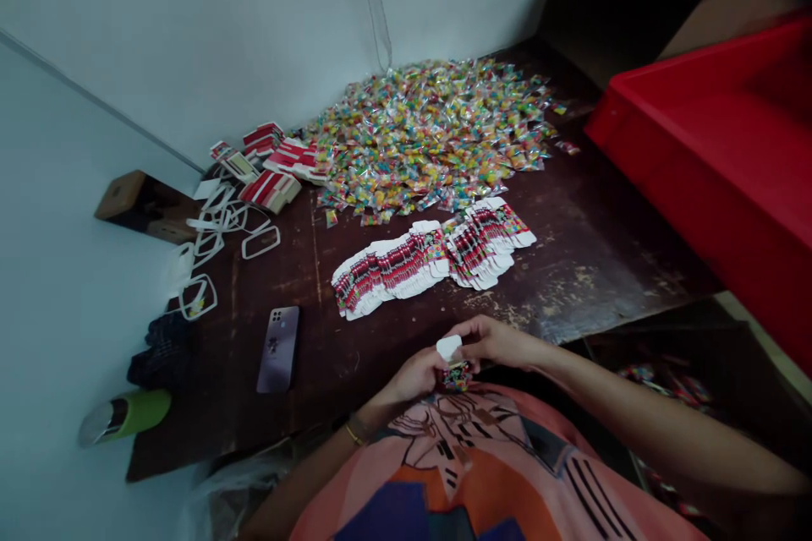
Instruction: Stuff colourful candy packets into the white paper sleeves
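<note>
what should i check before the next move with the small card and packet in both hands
1. Small white card with a colourful packet pinched by both hands: ok, left hand and right hand meet on it.
2. Packet seated square on the card: cannot tell, fingers hide it.
3. Fanned row of finished red-and-white cards on the dark wooden table within reach: ok.
4. Heap of colourful plastic packets stocked: ok.
5. Purple phone apart from the row: ok.
6. Red plastic bin contents: cannot tell.

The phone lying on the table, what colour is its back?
The phone has a pale purple back, seen in the head view, lying left of both hands.
</note>
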A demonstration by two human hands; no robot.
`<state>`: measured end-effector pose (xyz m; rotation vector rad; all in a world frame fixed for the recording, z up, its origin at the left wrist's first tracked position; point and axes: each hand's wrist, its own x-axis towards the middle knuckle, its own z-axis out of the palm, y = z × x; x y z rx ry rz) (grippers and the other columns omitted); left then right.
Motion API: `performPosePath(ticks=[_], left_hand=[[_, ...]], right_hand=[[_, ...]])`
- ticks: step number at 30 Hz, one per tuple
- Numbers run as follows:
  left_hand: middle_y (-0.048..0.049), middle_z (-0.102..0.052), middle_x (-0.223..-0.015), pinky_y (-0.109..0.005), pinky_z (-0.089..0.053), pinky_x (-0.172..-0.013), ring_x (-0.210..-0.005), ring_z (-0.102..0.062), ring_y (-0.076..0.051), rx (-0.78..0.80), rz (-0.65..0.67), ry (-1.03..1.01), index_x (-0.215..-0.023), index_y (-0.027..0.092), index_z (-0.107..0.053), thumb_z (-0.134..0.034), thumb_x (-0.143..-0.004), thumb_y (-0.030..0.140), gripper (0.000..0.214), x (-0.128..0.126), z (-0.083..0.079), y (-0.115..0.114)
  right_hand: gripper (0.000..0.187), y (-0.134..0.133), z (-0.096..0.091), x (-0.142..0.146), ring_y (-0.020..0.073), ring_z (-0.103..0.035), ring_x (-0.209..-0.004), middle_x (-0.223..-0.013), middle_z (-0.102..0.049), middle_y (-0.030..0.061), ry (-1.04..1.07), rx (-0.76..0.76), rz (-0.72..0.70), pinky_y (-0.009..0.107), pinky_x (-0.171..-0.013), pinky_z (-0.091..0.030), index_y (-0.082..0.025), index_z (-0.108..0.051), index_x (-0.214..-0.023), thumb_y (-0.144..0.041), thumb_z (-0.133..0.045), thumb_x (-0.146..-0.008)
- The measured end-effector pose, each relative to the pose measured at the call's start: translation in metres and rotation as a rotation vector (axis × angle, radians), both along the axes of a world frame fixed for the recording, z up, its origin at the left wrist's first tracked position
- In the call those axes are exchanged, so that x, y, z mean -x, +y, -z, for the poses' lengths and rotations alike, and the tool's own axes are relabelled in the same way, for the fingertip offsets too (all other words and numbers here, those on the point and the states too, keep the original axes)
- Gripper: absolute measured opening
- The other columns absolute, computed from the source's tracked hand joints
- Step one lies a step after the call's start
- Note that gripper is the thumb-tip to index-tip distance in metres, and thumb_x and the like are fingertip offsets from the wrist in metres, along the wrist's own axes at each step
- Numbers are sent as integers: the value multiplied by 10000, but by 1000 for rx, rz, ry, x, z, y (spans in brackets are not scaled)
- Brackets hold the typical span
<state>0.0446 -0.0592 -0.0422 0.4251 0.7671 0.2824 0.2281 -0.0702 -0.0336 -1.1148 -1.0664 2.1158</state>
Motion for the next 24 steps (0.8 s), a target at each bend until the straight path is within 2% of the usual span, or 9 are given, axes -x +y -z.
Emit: performPosePath(ticks=[3, 5, 10, 13, 16, 18, 19, 22, 24], left_hand=[[-56, -675, -865, -342, -431, -857, -886, -601, -218, -9, -24, -8, -882, 133, -647, -579, -576, 204, 322, 2, -3, 2], [-55, -678, -901, -334, -426, -878, -903, -597, -208, -13, -43, -15, -894, 138, -654, -586, -598, 204, 311, 3, -5, 2], [-82, -691, -967, -406, -438, -921, -949, -630, -241, -2, -27, -41, -1062, 143, -641, -640, -646, 259, 431, 8, -1, 0], [-98, -691, -1032, -437, -412, -989, -1046, -623, -276, -32, -18, -25, -1088, 143, -645, -735, -624, 283, 493, 13, 2, -1], [-102, -683, -1120, -443, -386, -1042, -1155, -579, -312, -62, -42, 115, -1105, 160, -656, -814, -576, 311, 573, 18, 2, -2], [-107, -658, -1207, -447, -391, -1053, -1219, -536, -338, -81, -37, 292, -1139, 171, -654, -842, -531, 365, 665, 20, 0, 0], [-108, -648, -1236, -443, -397, -1055, -1239, -521, -347, -104, -14, 387, -1146, 173, -656, -848, -514, 386, 694, 20, -2, 2], [-96, -664, -1226, -435, -441, -1030, -1243, -523, -354, -212, 73, 529, -1196, 189, -639, -834, -506, 454, 765, 15, -10, 13], [-72, -696, -1170, -464, -480, -985, -1199, -564, -356, -272, 93, 542, -1269, 236, -589, -797, -529, 531, 823, 6, -16, 25]], right_hand=[[407, 0, -10, 0, 88, -534, -634, -825, -606, 13, -34, -135, 34, 218, -575, -448, -140, -726, -847, -536, -673, -772], [418, -1, -13, 2, 99, -535, -692, -843, -591, 23, -73, -235, 75, 224, -618, -444, -136, -723, -771, -530, -600, -838], [324, 0, -5, 5, 141, -597, -757, -878, -642, 51, -185, -329, 83, 251, -664, -472, -157, -754, -921, -446, -645, -822], [282, 0, -2, 2, 145, -612, -776, -888, -654, 58, -272, -429, 96, 270, -719, -485, -172, -759, -934, -400, -610, -859], [277, -6, -2, -1, 172, -597, -939, -1041, -650, 82, -370, -746, 52, 304, -851, -470, -204, -723, -1072, -338, -535, -918], [300, -11, -2, -2, 192, -566, -1003, -1114, -646, 97, -485, -990, 6, 338, -909, -451, -205, -678, -1156, -284, -497, -931], [300, -14, -1, -2, 200, -558, -1002, -1120, -650, 104, -534, -1061, -10, 349, -918, -447, -197, -670, -1159, -266, -492, -927], [273, -21, 2, -2, 200, -545, -1041, -1145, -638, 115, -570, -1080, 24, 343, -967, -430, -166, -642, -1134, -254, -498, -919], [383, -25, 5, -2, 196, -506, -1159, -1233, -581, 127, -521, -965, 199, 308, -1015, -404, -144, -550, -1228, -296, -589, -879]])
